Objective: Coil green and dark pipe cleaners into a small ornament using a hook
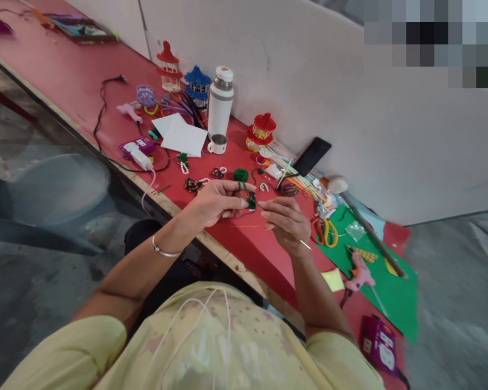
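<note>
My left hand (216, 204) pinches a small dark green crochet piece (251, 203) between thumb and fingers. Green yarn loops over its raised index finger, near a ball of green yarn (241, 175) on the red table. In my right hand (288, 221) is a thin crochet hook (304, 244); its pale rear end sticks out below the palm, and its tip points at the green piece. Whether the tip sits inside a stitch is too small to tell. Just behind my left hand lie a multicoloured yarn bundle (193, 185) and a white bead loop (184, 167).
A white thermos (220, 105) and a small cup (217, 144) stand at the back beside white paper sheets (185, 136). Scissors (330, 233), a pink glue gun (360, 272) and a green sheet (402, 303) lie to the right. A phone (313, 155) leans near the wall.
</note>
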